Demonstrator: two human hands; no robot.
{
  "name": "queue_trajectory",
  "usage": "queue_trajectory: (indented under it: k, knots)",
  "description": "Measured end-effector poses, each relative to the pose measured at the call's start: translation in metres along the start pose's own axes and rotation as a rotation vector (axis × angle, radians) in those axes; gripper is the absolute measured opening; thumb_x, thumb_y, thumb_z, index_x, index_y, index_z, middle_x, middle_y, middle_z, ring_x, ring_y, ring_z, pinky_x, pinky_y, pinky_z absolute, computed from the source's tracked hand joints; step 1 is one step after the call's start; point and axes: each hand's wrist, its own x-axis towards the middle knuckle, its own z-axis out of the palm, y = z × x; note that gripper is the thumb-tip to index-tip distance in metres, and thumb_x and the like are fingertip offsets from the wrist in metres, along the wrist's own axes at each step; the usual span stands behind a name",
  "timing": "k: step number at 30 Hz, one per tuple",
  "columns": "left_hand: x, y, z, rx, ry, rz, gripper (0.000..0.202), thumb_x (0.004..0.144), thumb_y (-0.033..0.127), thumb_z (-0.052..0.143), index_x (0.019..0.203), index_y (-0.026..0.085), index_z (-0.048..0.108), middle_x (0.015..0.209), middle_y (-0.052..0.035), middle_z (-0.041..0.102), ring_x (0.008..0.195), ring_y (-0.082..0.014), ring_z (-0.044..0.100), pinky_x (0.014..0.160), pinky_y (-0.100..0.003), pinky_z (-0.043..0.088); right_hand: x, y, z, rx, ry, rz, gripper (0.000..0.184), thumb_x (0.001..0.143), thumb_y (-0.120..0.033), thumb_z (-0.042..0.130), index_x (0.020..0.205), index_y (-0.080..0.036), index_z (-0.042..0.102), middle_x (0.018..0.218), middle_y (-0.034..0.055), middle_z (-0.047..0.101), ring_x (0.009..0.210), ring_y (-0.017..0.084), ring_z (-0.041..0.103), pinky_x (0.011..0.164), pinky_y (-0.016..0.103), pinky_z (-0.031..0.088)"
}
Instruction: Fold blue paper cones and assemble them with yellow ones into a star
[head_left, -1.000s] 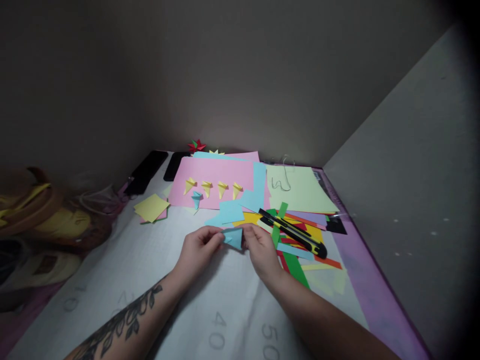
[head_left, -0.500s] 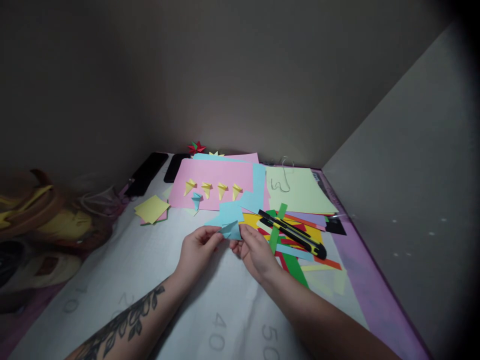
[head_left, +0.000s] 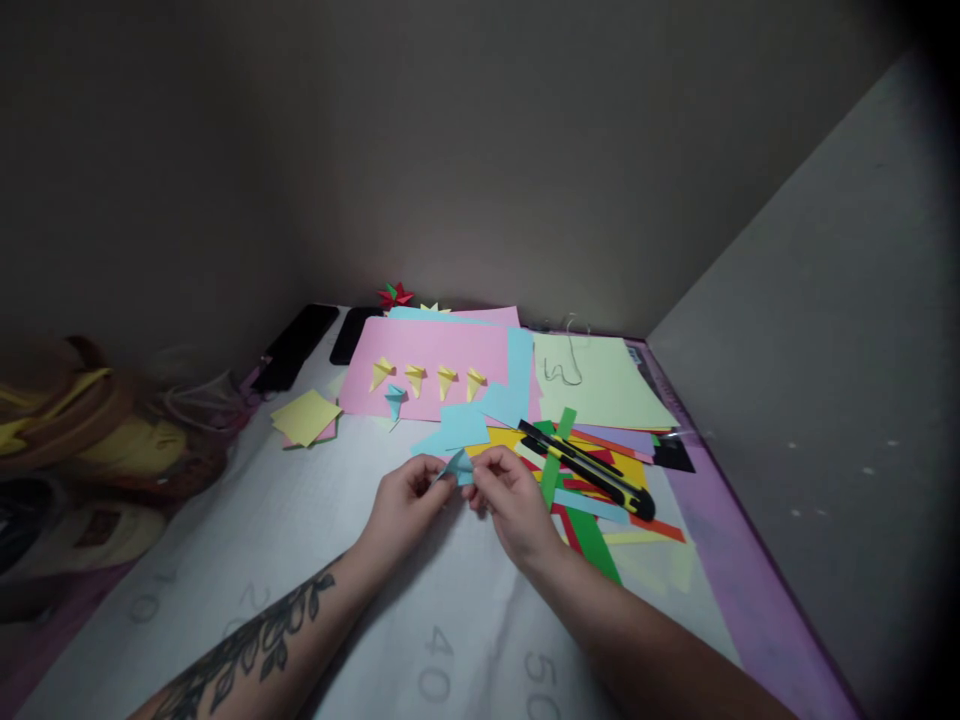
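Note:
Between both hands is a small light-blue piece of paper [head_left: 460, 467], partly folded, with a raised flap in its middle. My left hand [head_left: 409, 500] pinches its left edge, and my right hand [head_left: 514, 500] pinches the right one. Fingers cover both ends of the paper. Just beyond them lie flat light-blue paper squares [head_left: 463, 427]. Farther back, several folded yellow paper pieces [head_left: 415, 378] stand in a row on a pink sheet [head_left: 450, 345], with one folded blue piece [head_left: 395, 401] in front of them.
A black and yellow utility knife [head_left: 592, 470] rests on coloured paper strips [head_left: 589, 535] at the right. Yellow squares [head_left: 306, 418] are stacked at the left. Pale green sheets [head_left: 607, 380] with a thin wire [head_left: 562, 372] lie behind. Two dark phones [head_left: 296, 345] and a red paper star [head_left: 395, 295] sit near the wall.
The blue paper has been bent further: its flap now stands up to a point and it looks narrower. Both hands have shifted slightly, still pinching it.

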Motion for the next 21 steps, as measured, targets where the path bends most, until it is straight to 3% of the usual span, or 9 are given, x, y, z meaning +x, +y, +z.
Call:
queue_trajectory:
  k: [4, 8, 12, 15, 21]
  knots:
    - [-0.002, 0.001, 0.000, 0.027, 0.010, 0.024, 0.010, 0.077, 0.025, 0.058, 0.075, 0.017, 0.064, 0.064, 0.0012, 0.063, 0.057, -0.0119, 0.052, 0.056, -0.021, 0.039, 0.000, -0.004, 0.001, 0.060, -0.014, 0.064, 0.028, 0.076, -0.045, 0.064, 0.072, -0.019, 0.054, 0.061, -0.0018, 0.057, 0.053, 0.011, 0.054, 0.047, 0.021, 0.037]
    - [-0.003, 0.002, 0.000, 0.074, 0.037, 0.058, 0.011, 0.076, 0.024, 0.057, 0.074, 0.017, 0.066, 0.065, 0.0004, 0.065, 0.058, -0.0123, 0.053, 0.056, -0.022, 0.039, 0.001, -0.005, 0.001, 0.055, -0.024, 0.085, 0.023, 0.071, -0.038, 0.068, 0.073, -0.019, 0.054, 0.060, -0.0026, 0.057, 0.053, 0.011, 0.053, 0.048, 0.021, 0.038]
    - [-0.001, 0.004, -0.005, 0.049, -0.041, 0.055, 0.012, 0.074, 0.025, 0.063, 0.081, 0.018, 0.069, 0.074, -0.0024, 0.070, 0.067, -0.0151, 0.060, 0.063, -0.024, 0.045, 0.004, 0.001, -0.002, 0.030, -0.003, 0.040, 0.017, 0.066, -0.026, 0.071, 0.074, -0.019, 0.058, 0.058, -0.0048, 0.056, 0.050, 0.009, 0.050, 0.048, 0.020, 0.038]
    - [0.002, 0.008, -0.012, -0.037, -0.113, 0.018, 0.023, 0.067, 0.025, 0.071, 0.089, 0.018, 0.070, 0.080, -0.0045, 0.071, 0.070, -0.0170, 0.063, 0.066, -0.027, 0.049, 0.007, 0.005, -0.007, -0.020, 0.021, 0.016, 0.016, 0.067, -0.027, 0.070, 0.079, -0.018, 0.063, 0.058, -0.0045, 0.057, 0.050, 0.009, 0.050, 0.048, 0.020, 0.037]
    - [0.004, 0.015, -0.019, -0.030, -0.061, -0.049, 0.017, 0.070, 0.031, 0.067, 0.081, 0.018, 0.072, 0.072, -0.0036, 0.071, 0.062, -0.0152, 0.061, 0.058, -0.025, 0.047, 0.008, 0.002, -0.012, -0.162, 0.004, -0.038, 0.016, 0.069, -0.031, 0.070, 0.080, -0.019, 0.070, 0.059, -0.0017, 0.061, 0.053, 0.012, 0.053, 0.050, 0.024, 0.043]
